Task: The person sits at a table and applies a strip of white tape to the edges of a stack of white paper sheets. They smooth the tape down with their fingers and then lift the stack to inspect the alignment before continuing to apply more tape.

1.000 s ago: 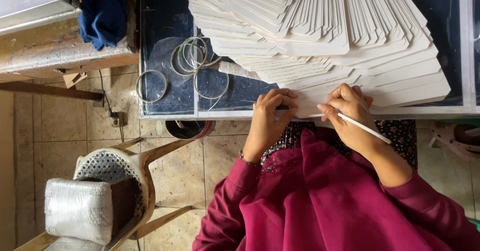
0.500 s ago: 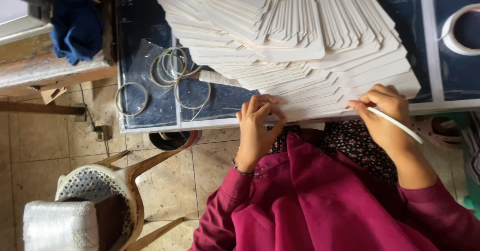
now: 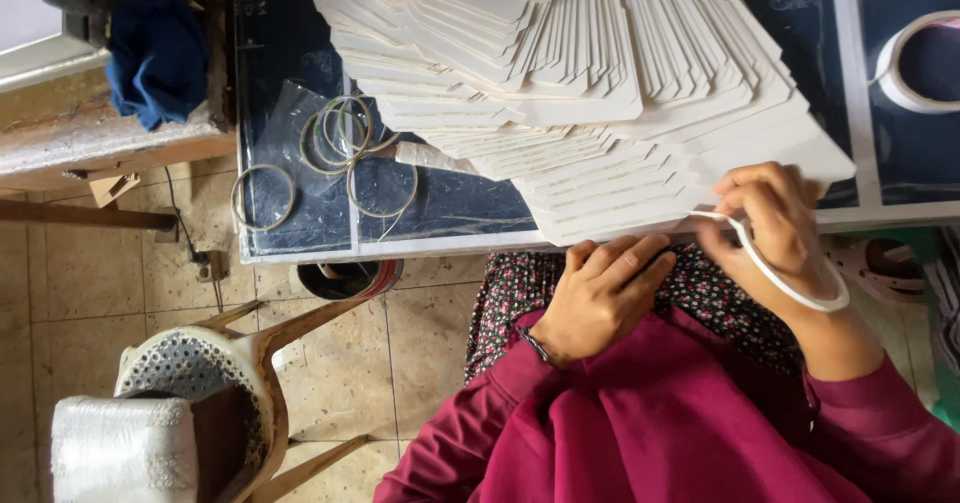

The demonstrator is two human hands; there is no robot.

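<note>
A big fanned stack of white card cut-outs (image 3: 600, 93) lies on a dark table (image 3: 300, 223). My right hand (image 3: 775, 223) is at the stack's near right edge, pinching a thin white strip (image 3: 790, 278) that curves back over my wrist. My left hand (image 3: 600, 298) rests with fingers together just below the table's front edge, over my patterned lap, holding nothing that I can see. My sleeves are magenta.
Several thin metal rings (image 3: 345, 153) and a clear plastic bag lie on the table's left part. A roll of white tape (image 3: 915, 63) sits at the far right. A blue cloth (image 3: 155, 53) lies on a wooden bench; a wooden chair (image 3: 200, 393) stands on the tiled floor.
My right hand has slid right along the stack's front edge with the strip, which now bends into a loop. My left hand has dropped off the stack to below the table edge.
</note>
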